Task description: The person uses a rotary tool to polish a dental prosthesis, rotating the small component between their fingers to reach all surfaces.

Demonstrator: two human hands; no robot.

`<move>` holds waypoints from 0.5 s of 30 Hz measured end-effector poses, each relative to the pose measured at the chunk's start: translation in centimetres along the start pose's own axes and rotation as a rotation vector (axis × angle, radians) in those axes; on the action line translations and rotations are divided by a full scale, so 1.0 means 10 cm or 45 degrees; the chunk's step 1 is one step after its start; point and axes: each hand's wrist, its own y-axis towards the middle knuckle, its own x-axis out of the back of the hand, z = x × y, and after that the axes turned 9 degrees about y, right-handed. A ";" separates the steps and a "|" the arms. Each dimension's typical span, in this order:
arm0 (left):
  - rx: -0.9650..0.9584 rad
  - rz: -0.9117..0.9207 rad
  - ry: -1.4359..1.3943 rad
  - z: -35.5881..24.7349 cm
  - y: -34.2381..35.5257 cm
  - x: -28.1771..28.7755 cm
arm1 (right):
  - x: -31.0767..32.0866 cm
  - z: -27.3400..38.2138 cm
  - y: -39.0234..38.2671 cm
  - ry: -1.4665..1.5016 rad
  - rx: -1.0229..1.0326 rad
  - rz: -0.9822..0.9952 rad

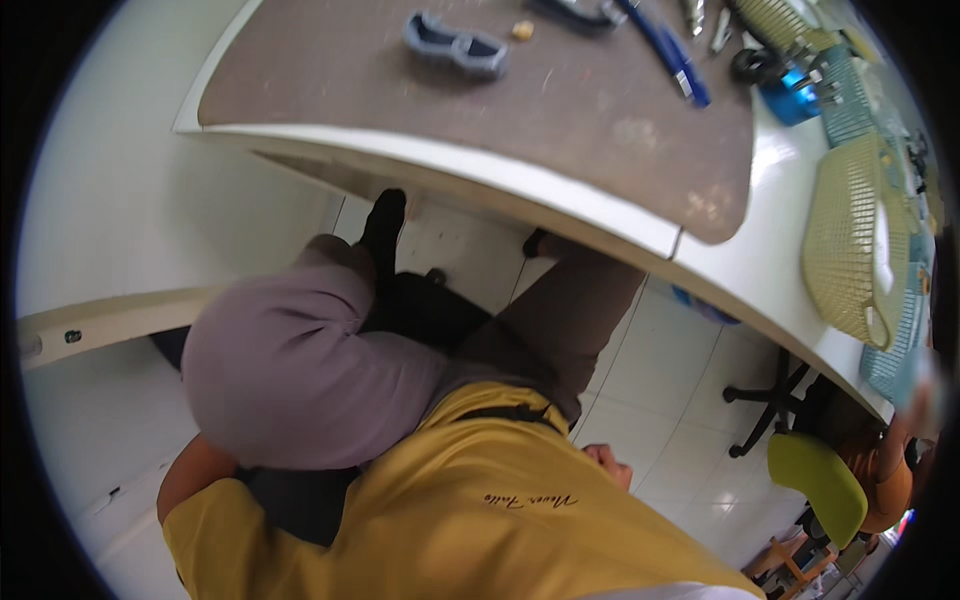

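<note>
My right hand (610, 466) shows just beyond the right side of my yellow shirt (470, 520), near my waist. Its fingers are curled in; whatever they may hold is hidden. Of my left arm (198, 472) only a bent part shows, at the lower left beside my raised knee (265, 370); the left hand is out of sight behind the leg. Both hands are away from the desk top. On its brown mat (600, 130) lie a grey-blue two-lobed frame (455, 46), a small tan lump (522, 31) and a long blue tool (668, 52).
A blue round container (792, 97), a cream basket (840, 240) and a teal basket (847, 95) stand along the desk's right side. A white panel (110, 200) bounds the left. At the lower right, a person in orange (885, 485) sits on a green chair (815, 485).
</note>
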 end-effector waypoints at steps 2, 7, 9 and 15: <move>0.014 0.008 0.000 -0.04 -0.02 0.02 | -0.01 -0.02 0.11 -0.007 0.052 0.042; 0.040 0.013 -0.017 -0.08 -0.03 0.09 | 0.02 0.04 0.15 -0.027 0.155 -0.005; 0.062 -0.006 -0.001 0.00 -0.08 0.07 | 0.00 0.16 0.21 -0.084 0.149 0.000; 0.006 0.039 -0.020 0.10 0.12 0.00 | 0.02 0.19 0.19 -0.210 0.089 -0.184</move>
